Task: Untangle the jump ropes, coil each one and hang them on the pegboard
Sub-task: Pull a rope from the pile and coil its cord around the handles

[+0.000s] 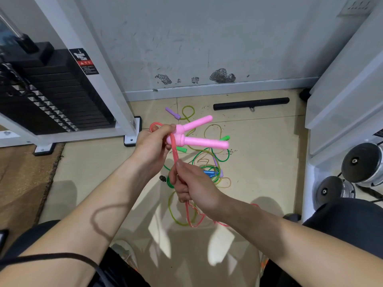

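1. Weight stack (47,90) at left, beige tile floor (265,162), black bar (251,103) by the wall, dumbbells (360,162) at right.
2. Tangled ropes (207,162) lie on the floor beyond the hands.
3. Left hand (152,145) is curled tight round both pink handles (204,142) and a rope loop.
4. Right hand (192,187), just below, pinches the pink rope (175,154), which trails to the floor.

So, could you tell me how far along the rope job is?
The red rope looks pulled out of the tangle, its two pink handles together in the left hand. The right hand pinches it lower down, seemingly to coil it. The green and yellow tangle lies on the floor, and no pegboard shows.
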Demonstrator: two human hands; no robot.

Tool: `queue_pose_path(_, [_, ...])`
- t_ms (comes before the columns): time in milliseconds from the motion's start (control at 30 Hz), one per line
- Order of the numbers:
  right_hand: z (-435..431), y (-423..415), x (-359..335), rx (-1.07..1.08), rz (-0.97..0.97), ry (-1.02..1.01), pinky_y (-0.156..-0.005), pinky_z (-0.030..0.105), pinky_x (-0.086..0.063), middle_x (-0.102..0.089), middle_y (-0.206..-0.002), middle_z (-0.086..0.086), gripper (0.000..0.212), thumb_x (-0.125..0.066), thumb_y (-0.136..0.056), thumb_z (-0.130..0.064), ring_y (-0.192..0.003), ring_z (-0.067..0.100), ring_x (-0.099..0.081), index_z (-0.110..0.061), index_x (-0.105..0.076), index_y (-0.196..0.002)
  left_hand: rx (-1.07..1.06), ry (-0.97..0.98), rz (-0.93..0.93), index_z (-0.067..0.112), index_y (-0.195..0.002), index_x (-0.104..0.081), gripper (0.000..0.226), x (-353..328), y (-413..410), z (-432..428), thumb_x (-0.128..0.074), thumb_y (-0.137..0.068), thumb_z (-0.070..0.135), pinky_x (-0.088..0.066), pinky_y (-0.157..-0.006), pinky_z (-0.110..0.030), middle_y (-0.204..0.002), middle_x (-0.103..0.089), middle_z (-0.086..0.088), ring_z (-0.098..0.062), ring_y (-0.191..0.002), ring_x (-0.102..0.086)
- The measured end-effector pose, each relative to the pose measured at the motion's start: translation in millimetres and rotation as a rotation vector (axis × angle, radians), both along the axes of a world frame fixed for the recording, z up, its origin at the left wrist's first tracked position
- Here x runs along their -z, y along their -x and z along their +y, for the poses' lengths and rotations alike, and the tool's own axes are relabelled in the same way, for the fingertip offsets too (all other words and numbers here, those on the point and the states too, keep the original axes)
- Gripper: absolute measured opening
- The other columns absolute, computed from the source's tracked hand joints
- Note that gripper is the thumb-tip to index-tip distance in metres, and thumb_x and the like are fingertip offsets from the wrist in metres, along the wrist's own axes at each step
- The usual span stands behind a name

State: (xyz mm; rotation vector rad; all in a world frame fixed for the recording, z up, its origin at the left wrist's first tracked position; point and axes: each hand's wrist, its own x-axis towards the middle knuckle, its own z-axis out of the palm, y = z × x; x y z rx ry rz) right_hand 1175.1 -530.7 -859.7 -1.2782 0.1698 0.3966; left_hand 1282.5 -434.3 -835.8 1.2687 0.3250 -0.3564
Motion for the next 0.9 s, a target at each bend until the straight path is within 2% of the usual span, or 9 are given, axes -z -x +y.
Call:
queue_pose_path(100, [-1, 1, 6, -0.027, 0.002, 0.0, -0.051, 0.024, -0.019, -0.023, -0.059, 0.001, 0.041, -0.03, -0.11, -0.032, -0.049, 0.01, -0.019, -0.009, -0.045, -0.08, 0.02, 0.037, 0.016, 0.004, -0.076, -0.059, 0.018, -2, 0, 0, -0.061, -0.093, 0.003, -0.037, -0.05, -0.018, -0.055, -0.044, 0.001, -0.008, -0.05, -0.041])
queue_pose_path(300, [-26, -11, 23, -0.068, 0.014, 0.167, -0.056, 0.024, -0.037, -0.032, -0.055, 0.0, 0.048, -0.04, -0.106, -0.043, -0.054, 0.015, -0.032, -0.008, -0.052, -0.075, 0.082, 0.158, 0.057, 0.007, -0.069, -0.051, 0.026, -8, -5, 10, -0.054, -0.094, 0.0, -0.029, -0.044, -0.021, -0.063, -0.04, -0.004, -0.011, -0.051, -0.032])
queue_pose_path(367, [-35, -13, 26, -0.121, 0.029, 0.2, -0.056, 0.022, -0.039, -0.035, -0.053, -0.003, 0.05, -0.044, -0.103, -0.048, -0.054, 0.015, -0.035, -0.01, -0.055, -0.071, 0.108, 0.207, 0.073, 0.011, -0.064, -0.046, 0.032, -8, -7, 15, -0.05, -0.093, -0.001, -0.026, -0.05, -0.023, -0.064, -0.035, -0.004, -0.012, -0.051, -0.029])
queue_pose_path(467, [-38, -14, 33, -0.227, 0.076, 0.107, -0.056, 0.024, -0.033, -0.031, -0.058, -0.002, 0.049, -0.05, -0.096, -0.055, -0.056, 0.014, -0.031, -0.011, -0.056, -0.074, 0.145, 0.26, 0.098, 0.015, -0.063, -0.039, 0.033, -11, -3, 18, -0.045, -0.091, -0.001, -0.032, -0.058, -0.024, -0.064, -0.033, -0.002, -0.014, -0.055, -0.032])
queue_pose_path(533, [-39, -15, 35, -0.301, 0.08, 0.069, -0.055, 0.024, -0.027, -0.03, -0.061, -0.001, 0.046, -0.052, -0.098, -0.052, -0.057, 0.013, -0.025, -0.011, -0.055, -0.077, 0.181, 0.336, 0.142, 0.016, -0.066, -0.036, 0.029, -13, 2, 18, -0.042, -0.088, -0.002, -0.041, -0.052, -0.023, -0.061, -0.035, -0.001, -0.016, -0.049, -0.04])
queue_pose_path(633, [-45, -18, 27, -0.362, 0.012, 0.17, -0.053, 0.025, -0.023, -0.032, -0.071, 0.012, 0.03, -0.061, -0.085, -0.041, -0.059, 0.013, -0.021, -0.015, -0.051, -0.075, 0.276, 0.41, 0.17, 0.016, -0.068, -0.035, 0.024, -15, 4, 23, -0.055, -0.066, 0.001, -0.041, -0.052, -0.023, -0.066, -0.03, 0.001, -0.016, -0.051, -0.036])
queue_pose_path(700, [-54, -21, 21, -0.342, -0.011, 0.243, -0.054, 0.027, -0.022, -0.033, -0.069, 0.009, 0.028, -0.065, -0.079, -0.042, -0.058, 0.013, -0.024, -0.021, -0.051, -0.068, 0.368, 0.383, 0.166, 0.016, -0.07, -0.036, 0.035, -16, 3, 28, -0.063, -0.052, 0.003, -0.04, -0.054, -0.025, -0.069, -0.028, 0.001, -0.016, -0.056, -0.03])
queue_pose_path(800, [-74, -30, 18, -0.299, -0.053, 0.293, -0.054, 0.026, -0.025, -0.047, -0.062, -0.01, 0.028, -0.065, -0.097, -0.027, -0.056, 0.01, -0.032, -0.026, -0.063, -0.068, 0.499, 0.275, 0.12, 0.016, -0.069, -0.037, 0.036, -18, 6, 29, -0.06, -0.046, 0.001, -0.026, -0.059, -0.027, -0.068, -0.027, 0.001, -0.014, -0.059, -0.022])
queue_pose_path(900, [-89, -40, 15, -0.272, -0.09, 0.394, -0.052, 0.026, -0.033, -0.06, -0.07, 0.003, 0.023, -0.062, -0.097, -0.012, -0.058, 0.013, -0.045, -0.021, -0.077, -0.082, 0.623, 0.084, 0.018, 0.017, -0.071, -0.031, 0.024, -19, 9, 29, -0.044, -0.059, 0.0, -0.031, -0.065, -0.035, -0.077, -0.016, -0.007, -0.019, -0.062, -0.018])
